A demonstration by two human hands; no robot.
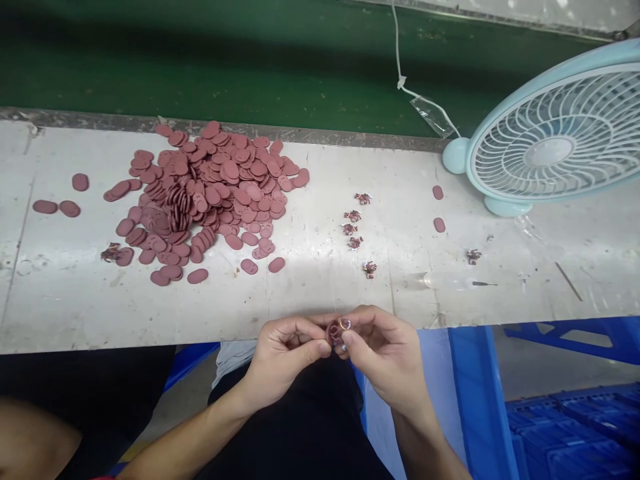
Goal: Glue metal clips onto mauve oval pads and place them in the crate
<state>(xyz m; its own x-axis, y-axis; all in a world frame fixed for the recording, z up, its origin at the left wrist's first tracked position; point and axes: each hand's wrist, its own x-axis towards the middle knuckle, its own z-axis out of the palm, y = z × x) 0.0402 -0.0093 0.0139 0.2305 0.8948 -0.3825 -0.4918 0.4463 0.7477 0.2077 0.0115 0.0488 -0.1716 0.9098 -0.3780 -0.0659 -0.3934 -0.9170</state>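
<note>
At the front edge of the table, my left hand [287, 357] pinches a small reddish-brown oval base [332, 332] between thumb and fingers. My right hand [387, 353] is closed on a tiny brown figurine with white and orange bits [345, 324], pressed against that base. The fingers hide much of both pieces, so I cannot tell whether they are joined. Beyond my hands, several similar small figurines [354, 216] lie in a loose column. To the left spreads a big pile of flat reddish-brown oval bases [230, 170], some with small holes.
A light blue fan [550, 152] stands at the right, its cord running back over a green strip [300, 80]. A tool with a clear handle and thin dark tip [484, 284] lies near the front edge. Blue crates [575, 433] are below right. Someone's bare limb [35, 440] shows lower left.
</note>
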